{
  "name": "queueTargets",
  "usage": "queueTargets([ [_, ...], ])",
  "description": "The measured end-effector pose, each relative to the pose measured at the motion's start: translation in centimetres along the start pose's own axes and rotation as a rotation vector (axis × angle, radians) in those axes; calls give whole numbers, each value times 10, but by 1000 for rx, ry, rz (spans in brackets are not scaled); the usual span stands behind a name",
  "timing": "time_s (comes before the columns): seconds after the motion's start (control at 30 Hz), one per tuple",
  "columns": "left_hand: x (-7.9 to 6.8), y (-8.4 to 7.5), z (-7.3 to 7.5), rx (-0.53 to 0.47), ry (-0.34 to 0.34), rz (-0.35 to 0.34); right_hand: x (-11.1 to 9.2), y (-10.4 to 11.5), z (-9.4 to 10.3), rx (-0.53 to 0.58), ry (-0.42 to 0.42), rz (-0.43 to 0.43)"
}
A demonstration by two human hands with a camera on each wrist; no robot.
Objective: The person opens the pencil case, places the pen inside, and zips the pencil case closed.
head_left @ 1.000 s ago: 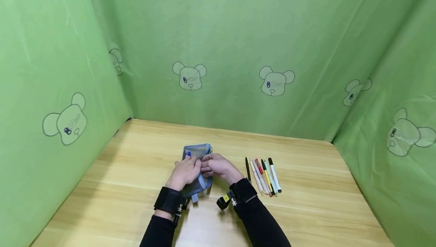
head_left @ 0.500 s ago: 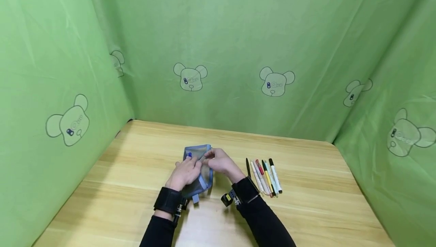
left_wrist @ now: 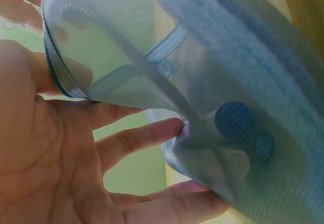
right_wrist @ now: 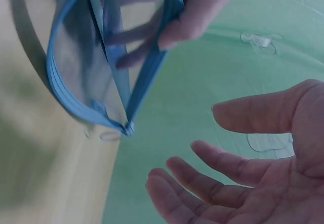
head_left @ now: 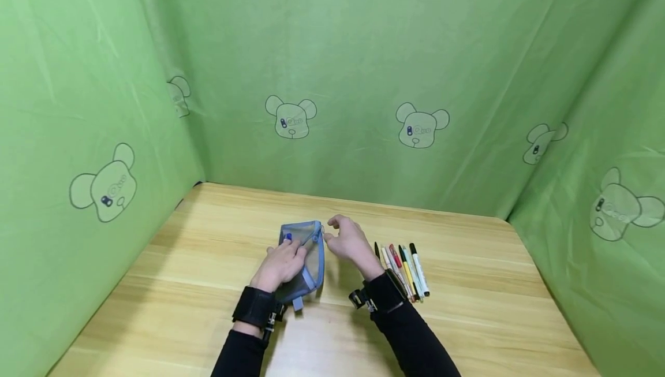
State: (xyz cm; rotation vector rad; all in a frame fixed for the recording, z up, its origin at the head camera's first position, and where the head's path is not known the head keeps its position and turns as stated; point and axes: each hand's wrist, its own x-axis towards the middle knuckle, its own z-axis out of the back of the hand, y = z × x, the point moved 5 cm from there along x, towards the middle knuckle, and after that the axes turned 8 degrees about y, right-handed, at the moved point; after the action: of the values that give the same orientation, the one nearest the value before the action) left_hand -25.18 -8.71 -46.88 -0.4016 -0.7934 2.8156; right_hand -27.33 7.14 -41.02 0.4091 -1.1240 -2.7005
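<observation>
- Left hand (head_left: 280, 262) is pinching the pouch (head_left: 314, 260) by its rim (right_wrist: 146, 81).
- Right hand (head_left: 349, 241), grasping nothing, is hovering right of that grip.
- Steadying the pinch is likely keeping the pouch gaping.

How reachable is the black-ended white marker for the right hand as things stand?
Probably yes: the right hand looks empty, and the white marker lies at the pen row's right end with nothing visible on top. The blue mesh pouch sits on the other side.
</observation>
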Motion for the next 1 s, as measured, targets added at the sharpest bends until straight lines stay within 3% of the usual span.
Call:
queueTargets([
  [0.67,-5,1,-1,-21,14,12,-16,-28,34,-161,-158,-105],
  [1.0,-6,0,-1,-34,20,10,-17,-50,39,-266,-136,-173],
])
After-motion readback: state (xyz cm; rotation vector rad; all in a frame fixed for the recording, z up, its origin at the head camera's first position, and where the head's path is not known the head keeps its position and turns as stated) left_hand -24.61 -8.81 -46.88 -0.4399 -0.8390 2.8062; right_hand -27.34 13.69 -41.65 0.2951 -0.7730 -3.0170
